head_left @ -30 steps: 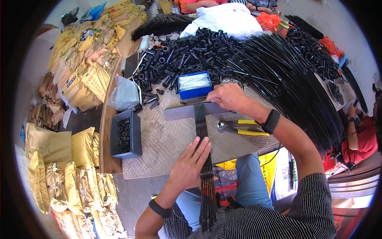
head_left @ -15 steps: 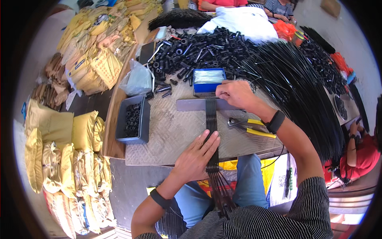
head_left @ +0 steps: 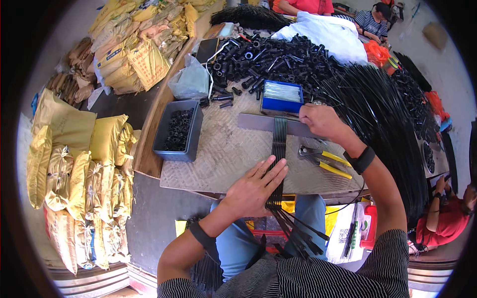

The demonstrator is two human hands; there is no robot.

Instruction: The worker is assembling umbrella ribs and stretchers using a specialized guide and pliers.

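Note:
My left hand (head_left: 257, 186) lies flat, fingers stretched, on a band of thin black strips (head_left: 279, 141) laid side by side. The strips cross a flat grey metal bar (head_left: 254, 121), and their lower ends fan loosely over the table edge above my lap. Just right of the strips, my right hand (head_left: 322, 120) is closed in a fist over the bar; whatever it may hold is hidden. Below it rest pincers with yellow handles (head_left: 332, 164). Behind the bar stands a blue box (head_left: 281, 104) of thin, pale, needle-like pieces.
A grey bin (head_left: 186, 150) of small black parts sits by the wooden edge board (head_left: 150, 149). Black tubular parts (head_left: 268, 57) are heaped behind, with long black rods (head_left: 382, 129) at right. Filled yellow sacks (head_left: 107, 139) stand left. Other people sit at the back and right.
The view has shifted, so the table appears farther right. My right hand has drawn slightly right, away from the strips. The strips' loose lower ends have spread to the right.

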